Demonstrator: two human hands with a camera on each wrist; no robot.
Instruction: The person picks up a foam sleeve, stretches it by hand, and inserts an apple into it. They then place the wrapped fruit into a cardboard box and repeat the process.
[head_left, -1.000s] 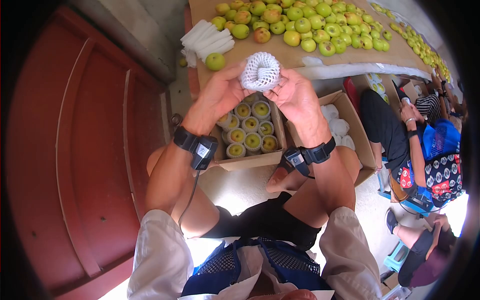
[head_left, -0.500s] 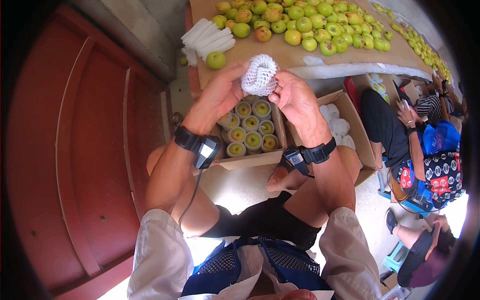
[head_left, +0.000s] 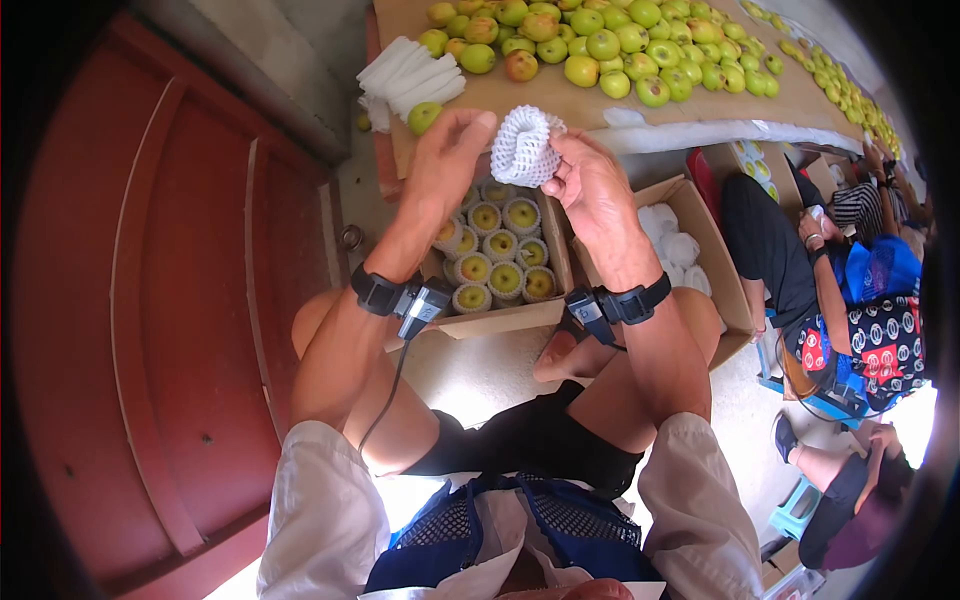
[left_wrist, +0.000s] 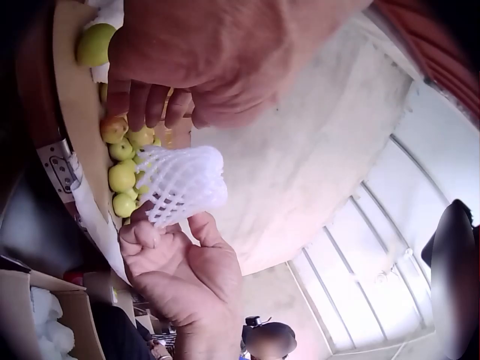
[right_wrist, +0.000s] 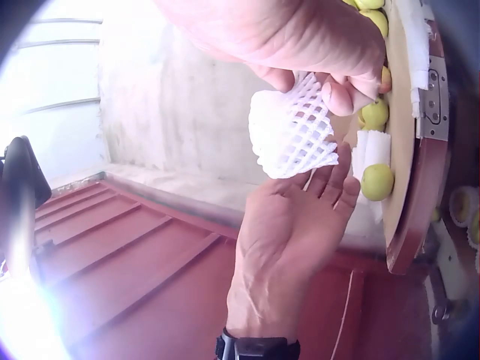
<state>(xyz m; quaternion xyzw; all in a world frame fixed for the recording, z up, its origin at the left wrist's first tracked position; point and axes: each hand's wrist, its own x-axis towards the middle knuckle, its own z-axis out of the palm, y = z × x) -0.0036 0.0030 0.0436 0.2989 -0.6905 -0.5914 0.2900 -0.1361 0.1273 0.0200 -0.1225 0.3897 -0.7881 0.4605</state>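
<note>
A white foam fruit net (head_left: 522, 148) is up between the two hands, over the table's front edge. My right hand (head_left: 603, 195) pinches its rim between thumb and fingers, as the right wrist view shows with the thumb at the mesh (right_wrist: 300, 124). My left hand (head_left: 442, 165) is apart from the net, its fingers extended and loosely bent, holding nothing. Just beyond the left fingers lies a single green apple (head_left: 423, 117) on the cardboard-covered table. Flat white foam nets (head_left: 412, 80) are piled behind that apple.
Many loose apples (head_left: 640, 50) cover the table (head_left: 550, 100). Below the hands is a carton (head_left: 510, 326) of netted apples. Another carton (head_left: 737, 290) with white wrapped items stands at right. A red door (head_left: 150, 300) borders the left, and other people sit at right.
My left hand has let go of the foam net and shifted left toward the single apple. The net, kept in my right hand, has turned so its opening faces more to the left.
</note>
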